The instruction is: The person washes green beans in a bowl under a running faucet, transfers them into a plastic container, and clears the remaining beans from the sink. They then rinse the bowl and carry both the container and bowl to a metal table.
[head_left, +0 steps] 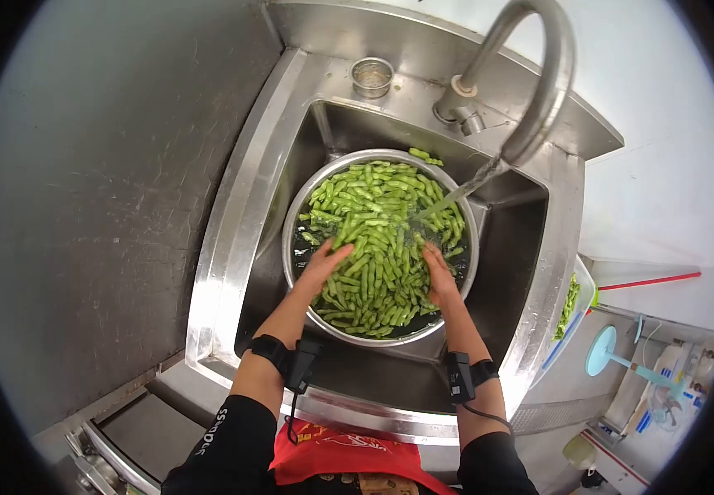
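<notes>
Green edamame pods [378,268] fill a round metal basin [474,256], lying in water. At the left of the pods is my left hand [321,266], its fingers stretched out and touching them. My right hand [440,276] rests against the pods on the other side, fingers extended and apart from the thumb. The hands face each other with pods between them; neither is closed round any. A stream of water [460,193] runs from the tap [567,66] into the basin. Parts of the fingertips are hidden among the pods.
The basin stands inside a steel sink [509,264]. A few pods [425,156] lie at its far rim. Behind the sink sits a small metal strainer cup [372,77]. A container [585,285] with more green pods [569,305] is at the right, near a red stick [650,281].
</notes>
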`<act>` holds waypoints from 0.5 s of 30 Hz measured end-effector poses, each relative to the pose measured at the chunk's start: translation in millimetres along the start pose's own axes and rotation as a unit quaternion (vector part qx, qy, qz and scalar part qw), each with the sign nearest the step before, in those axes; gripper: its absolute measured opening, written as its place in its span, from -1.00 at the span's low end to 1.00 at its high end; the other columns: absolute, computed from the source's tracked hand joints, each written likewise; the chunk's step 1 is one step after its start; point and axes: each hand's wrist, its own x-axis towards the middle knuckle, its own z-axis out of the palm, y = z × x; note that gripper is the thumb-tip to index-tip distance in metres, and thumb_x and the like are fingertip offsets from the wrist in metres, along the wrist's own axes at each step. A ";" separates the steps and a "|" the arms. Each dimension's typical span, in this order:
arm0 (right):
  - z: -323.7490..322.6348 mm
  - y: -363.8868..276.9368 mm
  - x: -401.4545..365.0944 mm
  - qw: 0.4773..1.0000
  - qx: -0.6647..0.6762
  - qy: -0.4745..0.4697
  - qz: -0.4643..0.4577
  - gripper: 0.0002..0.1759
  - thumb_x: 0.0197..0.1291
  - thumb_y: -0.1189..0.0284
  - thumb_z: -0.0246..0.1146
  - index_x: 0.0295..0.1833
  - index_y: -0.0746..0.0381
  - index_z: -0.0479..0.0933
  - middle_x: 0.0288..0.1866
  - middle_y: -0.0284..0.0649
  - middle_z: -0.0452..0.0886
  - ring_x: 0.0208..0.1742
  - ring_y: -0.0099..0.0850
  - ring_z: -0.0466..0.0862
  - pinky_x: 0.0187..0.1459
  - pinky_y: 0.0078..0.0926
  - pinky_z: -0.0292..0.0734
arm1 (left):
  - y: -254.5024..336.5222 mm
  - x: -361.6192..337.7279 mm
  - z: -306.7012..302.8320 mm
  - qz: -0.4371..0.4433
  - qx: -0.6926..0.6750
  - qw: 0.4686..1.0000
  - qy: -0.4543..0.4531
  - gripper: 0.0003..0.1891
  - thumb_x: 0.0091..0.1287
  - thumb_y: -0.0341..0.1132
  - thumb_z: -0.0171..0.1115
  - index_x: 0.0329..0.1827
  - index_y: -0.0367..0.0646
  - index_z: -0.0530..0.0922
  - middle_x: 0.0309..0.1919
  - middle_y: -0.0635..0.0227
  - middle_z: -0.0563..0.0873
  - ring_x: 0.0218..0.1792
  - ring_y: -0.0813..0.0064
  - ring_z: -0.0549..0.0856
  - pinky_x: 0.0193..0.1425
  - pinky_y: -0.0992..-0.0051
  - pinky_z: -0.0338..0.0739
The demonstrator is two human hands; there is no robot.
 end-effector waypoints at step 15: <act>-36.8 13.2 -11.5 0.900 -0.276 0.151 -0.302 -0.60 0.17 0.20 0.15 0.12 0.06 0.45 0.19 -0.15 0.37 0.15 -0.32 0.40 -0.02 -0.34 0.41 | 34.1 -52.5 -23.7 0.155 0.407 0.893 0.114 -0.13 -0.03 0.28 0.17 0.29 -0.09 0.29 0.28 -0.04 0.22 0.29 -0.02 0.22 0.26 0.21 0.23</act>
